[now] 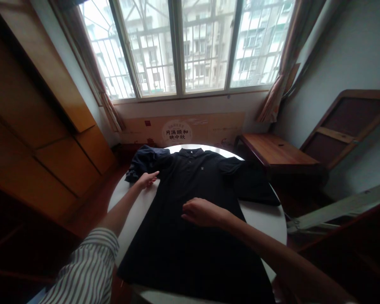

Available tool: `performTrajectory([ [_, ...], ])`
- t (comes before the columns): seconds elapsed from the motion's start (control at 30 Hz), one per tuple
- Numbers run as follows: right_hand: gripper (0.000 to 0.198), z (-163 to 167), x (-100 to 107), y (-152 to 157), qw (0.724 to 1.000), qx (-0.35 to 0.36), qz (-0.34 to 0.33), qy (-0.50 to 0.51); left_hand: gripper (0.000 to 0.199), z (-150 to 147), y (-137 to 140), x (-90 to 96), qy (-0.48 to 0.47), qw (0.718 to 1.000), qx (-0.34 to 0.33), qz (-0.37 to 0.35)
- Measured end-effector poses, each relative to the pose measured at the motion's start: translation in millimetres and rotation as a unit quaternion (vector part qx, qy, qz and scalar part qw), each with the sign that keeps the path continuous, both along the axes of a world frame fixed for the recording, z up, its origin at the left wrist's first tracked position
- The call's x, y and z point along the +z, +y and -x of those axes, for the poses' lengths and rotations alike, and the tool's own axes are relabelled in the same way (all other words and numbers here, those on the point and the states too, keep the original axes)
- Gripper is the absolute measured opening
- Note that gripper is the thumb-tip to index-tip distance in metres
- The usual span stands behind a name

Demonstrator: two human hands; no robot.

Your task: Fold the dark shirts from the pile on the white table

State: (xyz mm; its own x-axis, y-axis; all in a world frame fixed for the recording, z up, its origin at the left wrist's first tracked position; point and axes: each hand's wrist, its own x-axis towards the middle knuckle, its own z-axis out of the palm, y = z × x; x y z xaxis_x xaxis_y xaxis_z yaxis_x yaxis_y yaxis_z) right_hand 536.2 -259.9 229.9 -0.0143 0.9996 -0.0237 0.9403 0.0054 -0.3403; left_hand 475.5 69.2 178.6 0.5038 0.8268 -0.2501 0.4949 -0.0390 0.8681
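Observation:
A black polo shirt [196, 185] lies spread out, front up, with its collar at the far side and its hem toward me. My left hand [147, 180] is at the edge of the shirt's left-side sleeve, fingers closed and fingertips on the cloth. Over the middle of the shirt is my right hand [198, 212], its fingers curled in with no cloth seen in them. Whether it touches the shirt I cannot tell. Dark navy cloth [142, 158] lies bunched beyond my left hand. A folded black garment [256, 185] sits to the right, beside the other sleeve.
A round white table [266, 219] carries the clothes, and the shirt's hem reaches its near edge. Wooden cabinets [66, 169] stand at the left. At the right are a low wooden table [278, 150] and a pale beam [338, 207]. Windows [205, 46] fill the far wall.

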Motion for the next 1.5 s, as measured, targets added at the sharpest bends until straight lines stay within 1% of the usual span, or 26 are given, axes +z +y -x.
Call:
performTrajectory([
  [0.07, 0.038, 14.4, -2.1, 41.2, 0.999, -0.028, -0.006, -0.033, 0.043, -3.1, 0.7, -0.9, 0.011, 1.000, 0.005, -0.022],
  [0.13, 0.053, 30.2, -10.5, 77.7, 0.996, -0.065, -0.004, -0.053, 0.038, -7.8, -0.1, -2.3, 0.020, 0.997, 0.021, -0.065],
  [0.17, 0.057, 37.3, -16.4, 93.0, 0.995, -0.084, -0.001, -0.058, 0.035, -10.5, -0.9, -2.5, 0.020, 0.995, 0.030, -0.093],
  [0.2, 0.058, 43.2, -23.0, 106.0, 0.993, -0.104, -0.002, -0.061, 0.030, -13.0, -1.7, -2.1, 0.018, 0.991, 0.039, -0.125],
  [0.27, 0.053, 50.8, -36.2, 124.1, 0.989, -0.133, -0.013, -0.066, 0.021, -17.3, -1.7, 2.0, 0.008, 0.980, 0.055, -0.192],
  [0.37, 0.035, 53.5, -50.8, 134.4, 0.989, -0.124, -0.029, -0.069, 0.019, -21.7, 6.8, 18.4, -0.002, 0.960, 0.073, -0.271],
  [0.43, 0.027, 52.7, -54.5, 134.1, 0.992, -0.100, -0.034, -0.068, 0.023, -24.7, 19.5, 35.1, 0.002, 0.951, 0.086, -0.298],
  [0.5, 0.025, 52.3, -54.3, 130.9, 0.993, -0.083, -0.044, -0.070, 0.025, -28.6, 35.9, 53.1, 0.012, 0.945, 0.098, -0.310],
  [0.57, 0.027, 53.9, -53.2, 124.8, 0.993, -0.081, -0.057, -0.070, 0.026, -33.1, 52.0, 68.3, 0.026, 0.944, 0.106, -0.312],
  [0.63, 0.036, 58.1, -54.3, 114.6, 0.993, -0.073, -0.071, -0.055, 0.025, -37.3, 64.2, 77.5, 0.042, 0.945, 0.104, -0.307],
  [0.73, 0.066, 68.7, -62.5, 90.9, 0.997, -0.009, -0.079, -0.004, 0.026, -41.0, 72.2, 78.7, 0.068, 0.953, 0.080, -0.283],
  [0.8, 0.079, 76.6, -69.3, 72.7, 0.995, 0.050, -0.085, 0.032, 0.041, -41.7, 72.6, 75.4, 0.088, 0.960, 0.049, -0.262],
  [0.9, 0.086, 85.4, -74.1, 52.0, 0.988, 0.103, -0.092, 0.064, 0.068, -42.5, 70.7, 75.9, 0.114, 0.960, 0.003, -0.254],
  [0.97, 0.087, 88.1, -73.1, 46.0, 0.987, 0.112, -0.087, 0.071, 0.074, -44.9, 67.6, 82.9, 0.121, 0.954, -0.010, -0.274],
  [1.0, 0.087, 88.7, -72.0, 45.2, 0.987, 0.112, -0.084, 0.074, 0.073, -47.1, 64.5, 87.2, 0.116, 0.948, -0.013, -0.297],
  [1.07, 0.086, 88.8, -69.7, 45.8, 0.988, 0.109, -0.081, 0.079, 0.064, -53.3, 53.3, 93.7, 0.090, 0.921, -0.036, -0.377],
  [1.13, 0.086, 88.5, -68.7, 47.3, 0.987, 0.109, -0.081, 0.085, 0.055, -61.0, 35.4, 91.8, 0.052, 0.877, -0.093, -0.469],
  [1.17, 0.087, 88.3, -68.6, 47.9, 0.987, 0.110, -0.080, 0.087, 0.053, -64.8, 24.7, 86.8, 0.035, 0.856, -0.137, -0.498],
  [1.2, 0.086, 88.1, -68.8, 48.2, 0.987, 0.111, -0.080, 0.089, 0.052, -68.3, 14.0, 79.3, 0.027, 0.843, -0.189, -0.502],
  [1.23, 0.086, 87.9, -69.2, 48.3, 0.986, 0.112, -0.081, 0.091, 0.053, -71.2, 4.0, 69.9, 0.032, 0.841, -0.243, -0.482],
  [1.27, 0.086, 87.7, -69.4, 48.3, 0.986, 0.113, -0.082, 0.094, 0.051, -73.6, -4.5, 59.7, 0.044, 0.844, -0.290, -0.450],
  [1.3, 0.087, 87.4, -69.6, 48.2, 0.985, 0.115, -0.081, 0.096, 0.046, -75.5, -10.8, 49.5, 0.063, 0.848, -0.321, -0.418],
  [1.33, 0.087, 87.0, -69.5, 48.0, 0.985, 0.116, -0.080, 0.099, 0.036, -76.9, -14.4, 40.3, 0.082, 0.853, -0.332, -0.395],
  [1.37, 0.087, 86.6, -69.1, 47.8, 0.985, 0.117, -0.079, 0.101, 0.026, -78.0, -15.3, 32.7, 0.098, 0.858, -0.323, -0.386],
  [1.4, 0.087, 86.1, -68.6, 47.4, 0.984, 0.118, -0.078, 0.104, 0.020, -79.0, -13.6, 27.3, 0.108, 0.864, -0.299, -0.391],
  [1.5, 0.079, 85.4, -66.7, 45.3, 0.982, 0.133, -0.078, 0.110, 0.024, -82.4, 2.3, 22.1, 0.116, 0.875, -0.208, -0.421],
])
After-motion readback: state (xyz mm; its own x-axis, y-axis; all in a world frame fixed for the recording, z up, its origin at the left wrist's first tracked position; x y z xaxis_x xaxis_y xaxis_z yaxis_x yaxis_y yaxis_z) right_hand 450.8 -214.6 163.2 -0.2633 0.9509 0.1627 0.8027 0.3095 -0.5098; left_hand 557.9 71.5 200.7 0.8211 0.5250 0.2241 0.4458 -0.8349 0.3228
